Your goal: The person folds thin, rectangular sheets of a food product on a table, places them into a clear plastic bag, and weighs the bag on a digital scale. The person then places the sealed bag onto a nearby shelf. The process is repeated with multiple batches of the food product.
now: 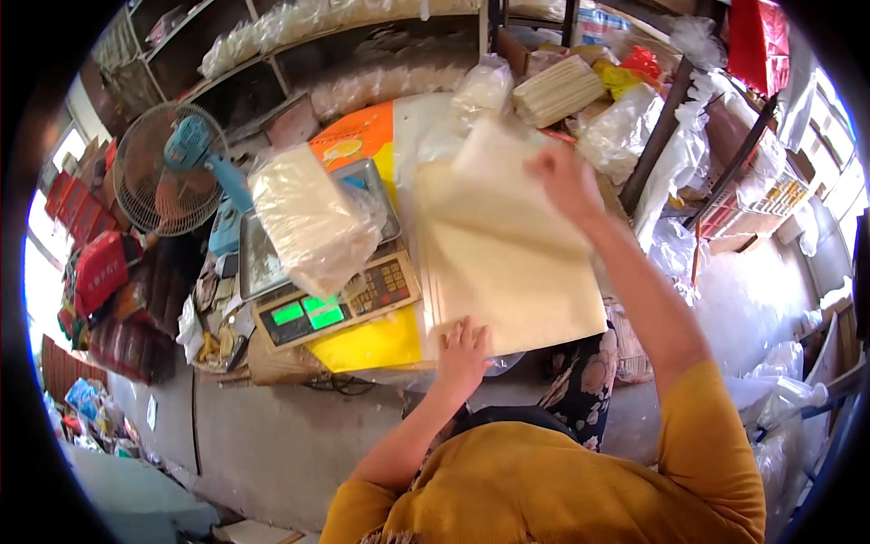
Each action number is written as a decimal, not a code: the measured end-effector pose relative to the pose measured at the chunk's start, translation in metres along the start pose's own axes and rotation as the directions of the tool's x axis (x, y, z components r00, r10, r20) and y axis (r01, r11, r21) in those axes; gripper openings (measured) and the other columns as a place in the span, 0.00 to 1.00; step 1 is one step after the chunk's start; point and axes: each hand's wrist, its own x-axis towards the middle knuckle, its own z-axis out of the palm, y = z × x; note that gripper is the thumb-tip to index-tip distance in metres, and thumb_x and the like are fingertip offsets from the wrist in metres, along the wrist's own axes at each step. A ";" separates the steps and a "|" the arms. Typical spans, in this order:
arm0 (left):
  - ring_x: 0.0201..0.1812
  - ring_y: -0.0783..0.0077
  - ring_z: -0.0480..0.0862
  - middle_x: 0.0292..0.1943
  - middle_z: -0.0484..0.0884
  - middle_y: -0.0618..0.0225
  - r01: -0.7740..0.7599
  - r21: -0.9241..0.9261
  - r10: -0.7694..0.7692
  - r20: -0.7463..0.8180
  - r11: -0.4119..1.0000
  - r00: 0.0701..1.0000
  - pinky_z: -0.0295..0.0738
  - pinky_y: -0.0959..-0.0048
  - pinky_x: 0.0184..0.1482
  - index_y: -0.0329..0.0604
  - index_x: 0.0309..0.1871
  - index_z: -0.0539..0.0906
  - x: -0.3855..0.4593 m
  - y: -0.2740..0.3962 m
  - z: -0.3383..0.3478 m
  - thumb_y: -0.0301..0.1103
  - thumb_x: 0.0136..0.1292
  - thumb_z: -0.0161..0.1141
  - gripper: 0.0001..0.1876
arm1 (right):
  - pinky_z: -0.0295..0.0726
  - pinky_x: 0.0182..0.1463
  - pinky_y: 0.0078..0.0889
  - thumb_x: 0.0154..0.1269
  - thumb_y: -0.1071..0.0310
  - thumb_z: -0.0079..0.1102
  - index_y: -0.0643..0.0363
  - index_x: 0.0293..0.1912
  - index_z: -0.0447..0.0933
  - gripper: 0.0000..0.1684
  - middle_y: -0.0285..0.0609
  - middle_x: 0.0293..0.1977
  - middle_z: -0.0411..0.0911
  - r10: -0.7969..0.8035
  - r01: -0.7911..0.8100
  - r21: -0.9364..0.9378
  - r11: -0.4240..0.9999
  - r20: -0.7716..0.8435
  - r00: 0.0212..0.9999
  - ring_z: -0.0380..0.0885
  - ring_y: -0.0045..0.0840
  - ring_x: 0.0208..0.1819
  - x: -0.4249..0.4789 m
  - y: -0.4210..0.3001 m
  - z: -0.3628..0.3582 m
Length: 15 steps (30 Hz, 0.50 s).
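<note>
A stack of thin cream-coloured sheets (pixel 516 272) lies flat on the table before me. My left hand (pixel 463 353) rests with spread fingers on the near left corner of the stack. Above the far right part of the stack is my right hand (pixel 564 177), blurred, fingers curled, beside a pale sheet (pixel 493 153) that is also blurred; whether the fingers pinch it cannot be told. Left of the stack, a digital scale (pixel 340 302) with lit green displays carries a block of cream sheets in a clear plastic bag (pixel 306 211) on its metal tray (pixel 255 268).
A blue desk fan (pixel 190 146) stands at the left, with small odds and ends near it. Bagged goods (pixel 622 129) and a bundle of pale sticks (pixel 559 90) lie at the back right. Shelves with plastic-wrapped goods (pixel 387 88) line the back.
</note>
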 end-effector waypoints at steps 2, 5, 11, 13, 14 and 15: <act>0.65 0.49 0.64 0.67 0.60 0.50 -0.025 0.023 0.023 0.059 0.999 0.998 0.62 0.46 0.60 0.48 0.64 0.68 0.008 0.001 -0.001 0.47 0.52 0.65 0.35 | 0.69 0.27 0.35 0.59 0.66 0.59 0.60 0.27 0.72 0.10 0.47 0.21 0.75 -0.227 0.232 -0.013 0.973 -0.276 0.934 0.74 0.35 0.22 0.034 -0.025 -0.049; 0.65 0.49 0.63 0.67 0.60 0.50 0.007 0.049 -0.010 0.072 0.999 0.997 0.61 0.46 0.61 0.49 0.64 0.68 0.004 0.000 0.000 0.48 0.54 0.63 0.34 | 0.72 0.29 0.36 0.59 0.68 0.57 0.58 0.30 0.73 0.05 0.45 0.26 0.75 -0.421 0.427 -0.063 0.902 -0.346 0.839 0.76 0.38 0.29 -0.004 -0.074 -0.073; 0.60 0.50 0.68 0.62 0.68 0.52 -0.026 0.018 0.025 0.029 1.000 0.999 0.63 0.50 0.59 0.50 0.64 0.68 0.008 0.002 -0.001 0.47 0.54 0.63 0.34 | 0.72 0.39 0.38 0.51 0.73 0.53 0.57 0.34 0.73 0.07 0.41 0.30 0.72 -0.516 0.551 -0.096 0.829 0.248 0.820 0.73 0.36 0.34 -0.161 -0.009 -0.024; 0.59 0.50 0.69 0.58 0.72 0.52 -0.077 -0.213 0.093 0.067 0.974 0.993 0.64 0.54 0.58 0.49 0.64 0.68 0.008 -0.008 0.000 0.42 0.55 0.62 0.31 | 0.73 0.36 0.36 0.51 0.73 0.53 0.57 0.33 0.72 0.06 0.42 0.30 0.72 -0.475 0.492 0.029 0.870 0.319 0.820 0.74 0.37 0.31 -0.195 0.010 -0.009; 0.58 0.49 0.69 0.56 0.73 0.52 -0.093 -0.324 0.126 0.083 0.941 0.989 0.64 0.56 0.58 0.49 0.64 0.68 0.006 -0.013 -0.001 0.39 0.56 0.61 0.30 | 0.74 0.36 0.36 0.51 0.74 0.53 0.57 0.33 0.72 0.06 0.42 0.29 0.72 -0.423 0.442 0.023 0.897 0.338 0.841 0.74 0.36 0.32 -0.206 0.014 -0.006; 0.58 0.50 0.70 0.53 0.75 0.53 0.120 -0.524 -0.100 0.066 0.843 0.993 0.63 0.57 0.60 0.48 0.61 0.70 0.008 -0.017 -0.008 0.36 0.56 0.59 0.27 | 0.74 0.36 0.37 0.51 0.74 0.52 0.57 0.33 0.71 0.06 0.41 0.29 0.72 -0.369 0.391 0.009 0.921 0.352 0.861 0.75 0.36 0.32 -0.212 0.016 -0.006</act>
